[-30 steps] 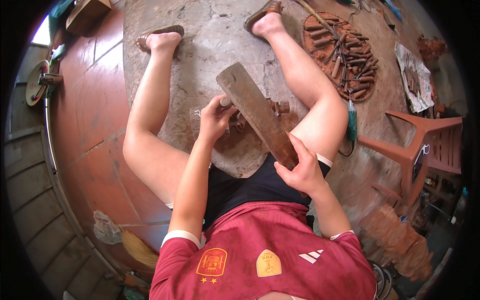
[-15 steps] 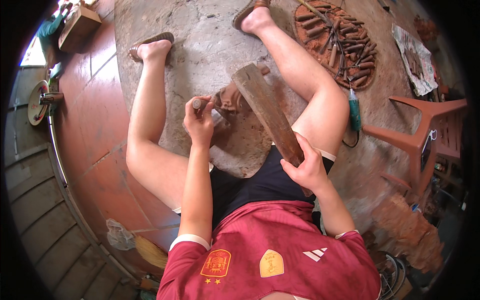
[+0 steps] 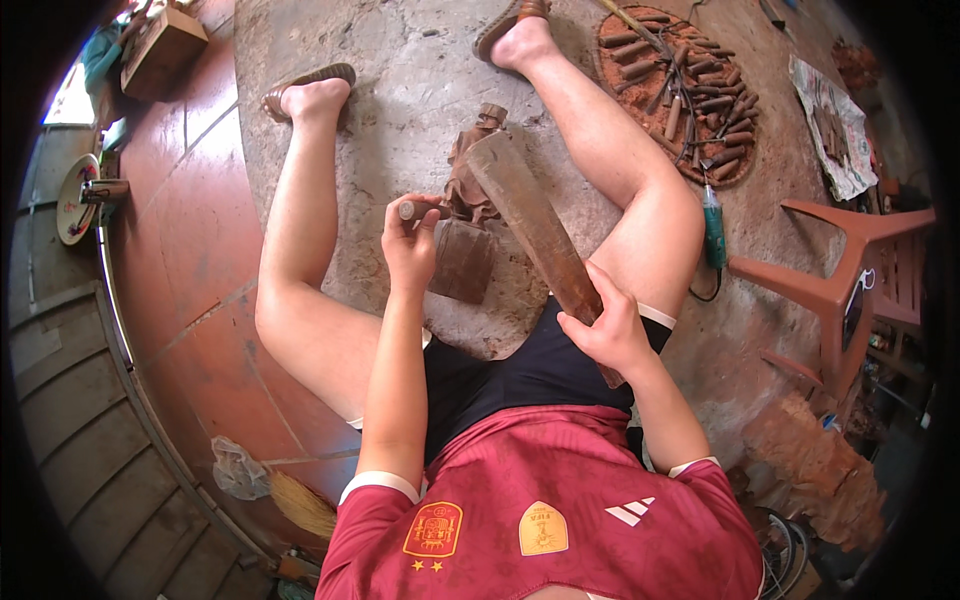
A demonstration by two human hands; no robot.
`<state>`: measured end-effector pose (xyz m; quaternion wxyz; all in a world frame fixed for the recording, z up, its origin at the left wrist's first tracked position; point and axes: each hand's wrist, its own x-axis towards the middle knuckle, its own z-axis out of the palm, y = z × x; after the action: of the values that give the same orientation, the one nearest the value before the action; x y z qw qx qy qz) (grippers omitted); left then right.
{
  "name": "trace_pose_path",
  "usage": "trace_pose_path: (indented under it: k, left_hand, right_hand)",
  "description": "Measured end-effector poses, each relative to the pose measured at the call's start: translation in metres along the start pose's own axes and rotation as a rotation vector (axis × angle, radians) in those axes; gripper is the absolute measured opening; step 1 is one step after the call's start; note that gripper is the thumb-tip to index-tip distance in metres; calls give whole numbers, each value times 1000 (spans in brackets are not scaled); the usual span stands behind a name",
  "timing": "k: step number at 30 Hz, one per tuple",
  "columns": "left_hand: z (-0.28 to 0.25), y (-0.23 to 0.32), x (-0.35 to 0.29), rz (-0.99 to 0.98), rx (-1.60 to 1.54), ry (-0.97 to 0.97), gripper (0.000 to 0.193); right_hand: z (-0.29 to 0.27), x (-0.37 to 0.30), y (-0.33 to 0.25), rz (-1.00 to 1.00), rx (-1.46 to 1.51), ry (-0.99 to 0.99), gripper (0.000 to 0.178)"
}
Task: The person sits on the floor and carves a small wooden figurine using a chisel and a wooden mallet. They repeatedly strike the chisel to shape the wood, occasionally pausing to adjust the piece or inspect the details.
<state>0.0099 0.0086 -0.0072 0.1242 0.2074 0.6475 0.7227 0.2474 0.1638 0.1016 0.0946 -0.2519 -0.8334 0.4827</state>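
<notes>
Between my legs a brown carved wooden figure [image 3: 470, 185] with a squared block base lies on the concrete floor. My left hand [image 3: 410, 245] is closed around the round wooden handle of a chisel [image 3: 424, 210], beside the figure's middle. The chisel's blade cannot be made out. My right hand [image 3: 612, 328] grips the lower, narrow end of a long flat wooden mallet [image 3: 535, 222]. The mallet slants up to the left, its broad end over the figure's right side, hiding part of it. Whether the two touch, I cannot tell.
Right of my right leg, a round tray [image 3: 620, 85] holds many wood-handled tools on reddish sawdust. A green power tool [image 3: 713, 228] with a cord lies below it, near a brown plastic chair [image 3: 850, 250]. A wooden box [image 3: 165, 52] and a standing fan [image 3: 80, 200] are at left.
The wooden figure has turned, its top end swinging left and its base coming round below my left hand. My left hand has shifted slightly right with the chisel; the mallet stays nearly in place.
</notes>
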Motion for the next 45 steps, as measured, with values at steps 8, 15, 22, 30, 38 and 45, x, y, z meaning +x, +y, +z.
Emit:
trace_pose_path:
  k: [8,15,22,30,38,45]
  left_hand:
    - [-15,21,4,142,-15,115,34]
    - [1,25,2,173,9,-24,35]
    - [9,15,12,111,143,-88,29]
    - [10,25,21,13,169,-171,27]
    - [24,21,35,35,238,-218,29]
    - [33,9,38,-59,58,-269,35]
  right_hand:
    - [-2,2,11,55,98,30,70]
    - [0,1,19,90,126,35,70]
    - [-1,8,5,88,156,11,70]
    - [4,13,9,11,88,-3,72]
    - [-2,29,-14,-112,49,-49,79]
    - [-4,33,-36,-333,-35,-3,83]
